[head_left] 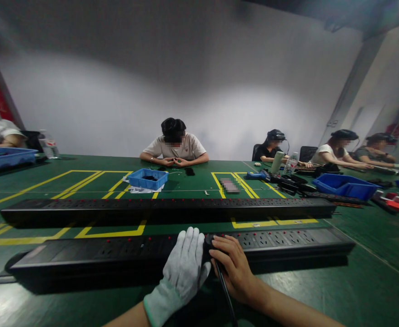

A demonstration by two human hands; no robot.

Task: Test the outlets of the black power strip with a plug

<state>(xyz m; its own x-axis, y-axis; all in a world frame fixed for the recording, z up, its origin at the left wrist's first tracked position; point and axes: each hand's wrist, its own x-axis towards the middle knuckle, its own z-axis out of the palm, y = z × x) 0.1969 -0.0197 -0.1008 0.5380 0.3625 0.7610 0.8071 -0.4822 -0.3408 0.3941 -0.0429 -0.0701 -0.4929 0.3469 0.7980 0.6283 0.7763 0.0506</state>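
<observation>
My left hand (185, 263), in a white and pale green glove, lies flat on the near black power strip (117, 254), fingers stretched out together. Just to its right, my bare right hand (231, 265) has its fingers bent around a black plug (208, 245) at the strip's sockets. A black cable (225, 290) runs from the plug down under the right palm toward me. The strip has a row of sockets with small red parts. A second long black strip (168, 209) lies parallel behind it.
A blue bin (147, 178) of dark parts stands beyond the strips. A blue drill (258, 175), bottles and another blue bin (344, 185) are at the right. One person (174, 143) sits opposite; others sit at both sides. Yellow tape marks the green table (192, 181).
</observation>
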